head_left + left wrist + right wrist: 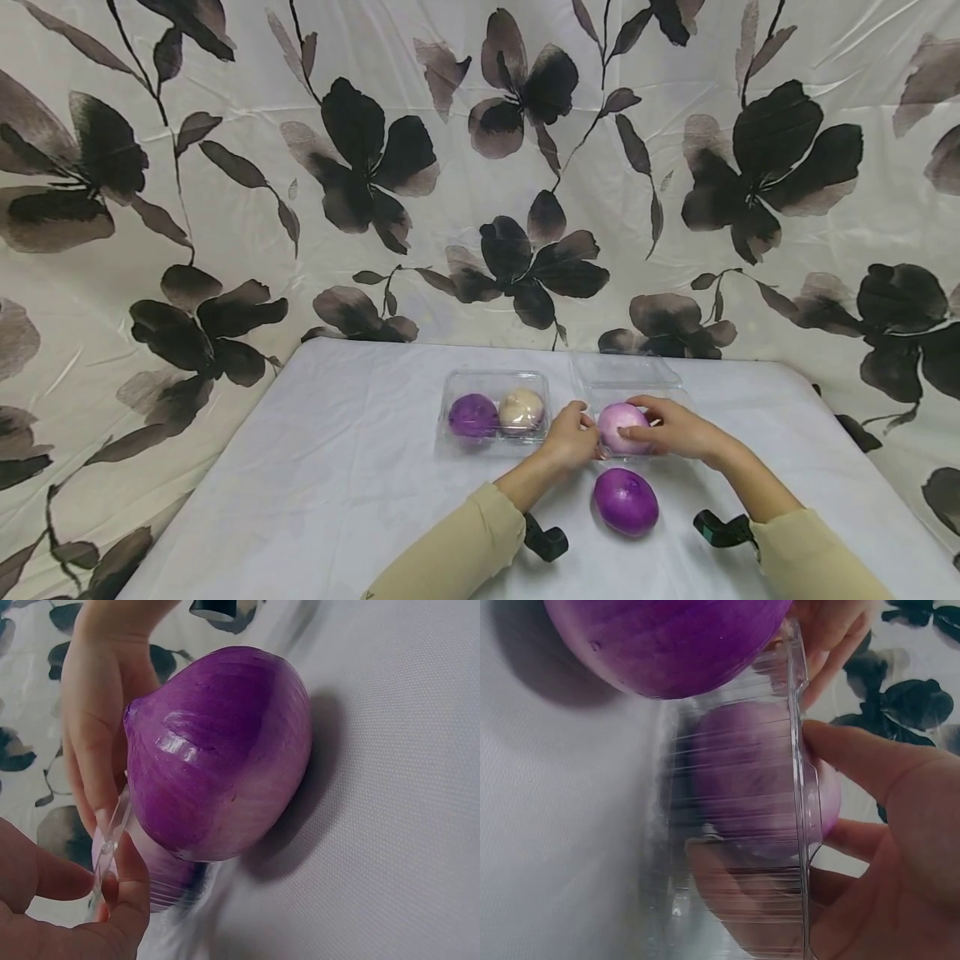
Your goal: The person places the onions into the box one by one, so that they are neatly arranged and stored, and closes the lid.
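My right hand (678, 429) holds a light purple onion (618, 427) inside a clear plastic clamshell box (799, 825), with some of the fingers reaching down behind the box wall. The lid (626, 369) of this box is raised at the back. With thumb and fingers, my left hand (572, 435) pinches the box's rim at its left end, as the left wrist view shows. A darker purple onion (626, 502) lies loose on the white cloth in front of the box, between the two forearms.
Left of my hands stands another clear clamshell box (495, 377), its lid down over a purple onion (472, 415) and a pale onion (521, 411). A white-clothed table (337, 467) carries everything. Behind it hangs a floral curtain (450, 192). Dark devices (546, 542) sit by both wrists.
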Motion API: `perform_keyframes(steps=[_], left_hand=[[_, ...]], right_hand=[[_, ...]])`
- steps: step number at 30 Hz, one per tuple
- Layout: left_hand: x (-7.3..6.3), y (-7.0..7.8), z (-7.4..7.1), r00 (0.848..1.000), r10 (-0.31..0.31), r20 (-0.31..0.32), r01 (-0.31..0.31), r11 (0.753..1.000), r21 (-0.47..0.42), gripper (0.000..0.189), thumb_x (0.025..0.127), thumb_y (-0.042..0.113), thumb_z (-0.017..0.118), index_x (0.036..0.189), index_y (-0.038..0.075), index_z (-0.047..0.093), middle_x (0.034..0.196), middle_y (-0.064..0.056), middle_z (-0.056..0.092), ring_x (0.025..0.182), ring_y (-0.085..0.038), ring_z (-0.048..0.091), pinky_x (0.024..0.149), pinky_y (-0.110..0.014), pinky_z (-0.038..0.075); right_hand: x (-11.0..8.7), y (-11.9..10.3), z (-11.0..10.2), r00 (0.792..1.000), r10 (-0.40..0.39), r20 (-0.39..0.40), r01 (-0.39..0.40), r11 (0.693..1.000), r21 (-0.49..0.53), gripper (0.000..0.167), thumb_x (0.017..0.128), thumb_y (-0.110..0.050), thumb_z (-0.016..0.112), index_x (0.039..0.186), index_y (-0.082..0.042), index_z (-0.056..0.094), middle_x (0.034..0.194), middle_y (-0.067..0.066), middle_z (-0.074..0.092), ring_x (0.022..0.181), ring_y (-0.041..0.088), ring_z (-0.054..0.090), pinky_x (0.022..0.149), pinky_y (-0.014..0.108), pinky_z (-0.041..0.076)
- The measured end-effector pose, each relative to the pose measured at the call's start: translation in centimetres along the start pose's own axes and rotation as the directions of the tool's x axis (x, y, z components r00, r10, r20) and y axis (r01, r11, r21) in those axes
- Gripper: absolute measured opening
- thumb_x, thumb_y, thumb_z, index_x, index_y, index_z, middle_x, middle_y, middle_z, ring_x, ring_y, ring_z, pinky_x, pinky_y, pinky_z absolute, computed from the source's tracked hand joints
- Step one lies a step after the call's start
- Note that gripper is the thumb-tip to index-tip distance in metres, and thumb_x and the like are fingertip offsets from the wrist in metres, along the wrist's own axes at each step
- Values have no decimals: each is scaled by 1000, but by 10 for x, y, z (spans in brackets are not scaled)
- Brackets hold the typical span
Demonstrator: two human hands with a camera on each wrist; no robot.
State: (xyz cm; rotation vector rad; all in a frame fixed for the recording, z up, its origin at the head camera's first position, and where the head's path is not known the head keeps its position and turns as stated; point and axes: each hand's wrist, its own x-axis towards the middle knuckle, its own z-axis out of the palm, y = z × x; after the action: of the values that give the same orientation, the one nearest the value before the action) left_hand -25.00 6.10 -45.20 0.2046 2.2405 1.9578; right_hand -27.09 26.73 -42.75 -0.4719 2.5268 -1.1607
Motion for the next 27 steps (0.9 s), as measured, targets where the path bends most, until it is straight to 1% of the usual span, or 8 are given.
perform_keyframes(steps=[3, 7, 13, 17, 19, 21, 24, 27], left_hand=[[0, 1, 0, 1000, -6, 1, 6, 1000, -3, 51, 92, -10, 52, 141, -16, 40, 95, -8, 56, 63, -14, 63, 60, -25, 58], [1, 2, 0, 1000, -2, -4, 2, 1000, 3, 51, 92, -9, 52, 141, -15, 39, 94, -7, 56, 63, -15, 64, 60, -25, 58], [0, 2, 0, 1000, 0, -2, 0, 1000, 0, 51, 92, -10, 53, 141, -17, 39, 96, -9, 55, 63, -17, 66, 60, -27, 60], [0, 1, 0, 1000, 3, -2, -3, 1000, -4, 52, 92, -10, 53, 141, -17, 39, 96, -9, 53, 62, -14, 62, 59, -26, 60], [0, 0, 0, 1000, 9, 0, -9, 1000, -7, 51, 92, -10, 52, 141, -17, 39, 95, -10, 54, 62, -14, 62, 59, -26, 60], [0, -1, 0, 1000, 9, 3, -9, 1000, -8, 50, 93, -10, 52, 141, -18, 38, 95, -11, 55, 62, -14, 62, 59, -26, 59], [0, 0, 0, 1000, 6, 7, -6, 1000, 13, 51, 94, -10, 51, 142, -18, 38, 95, -10, 56, 61, -13, 63, 58, -23, 57], [0, 1, -1, 1000, 1, 4, -2, 999, 32, 52, 93, -9, 52, 143, -16, 38, 95, -8, 56, 62, -11, 62, 57, -21, 54]], right_hand=[[1, 0, 0, 1000, 13, 28, -13, 1000, -16, 68, 98, -33, 69, 148, 6, 43, 120, 19, 61, 99, 26, 58, 70, 34, 57], [1, -4, -2, 999, 8, 45, -7, 1000, -18, 69, 98, -34, 68, 149, 5, 42, 122, 20, 59, 101, 27, 57, 70, 34, 57], [-7, -7, -5, 999, 10, 45, -8, 1000, -26, 78, 97, -33, 71, 151, 9, 35, 125, 25, 56, 106, 29, 61, 78, 38, 61], [-14, -7, -10, 999, 0, 33, 1, 1000, -28, 77, 97, -32, 70, 152, 9, 34, 131, 31, 55, 110, 33, 64, 81, 39, 61], [-19, -8, -12, 1000, -3, 24, 4, 999, -38, 76, 98, -32, 70, 152, 8, 34, 134, 32, 54, 111, 34, 65, 81, 40, 61], [-24, -9, -14, 1000, -14, 5, 14, 997, -75, 74, 98, -33, 70, 150, 7, 37, 134, 31, 55, 113, 36, 64, 82, 42, 60], [-32, -10, -18, 999, -33, -29, 29, 993, -118, 69, 98, -34, 69, 148, 5, 43, 135, 28, 57, 117, 39, 61, 87, 47, 58], [-40, -12, -20, 996, -78, -51, 70, 987, -142, 62, 99, -33, 69, 144, 4, 48, 137, 26, 57, 121, 41, 59, 92, 52, 56]])
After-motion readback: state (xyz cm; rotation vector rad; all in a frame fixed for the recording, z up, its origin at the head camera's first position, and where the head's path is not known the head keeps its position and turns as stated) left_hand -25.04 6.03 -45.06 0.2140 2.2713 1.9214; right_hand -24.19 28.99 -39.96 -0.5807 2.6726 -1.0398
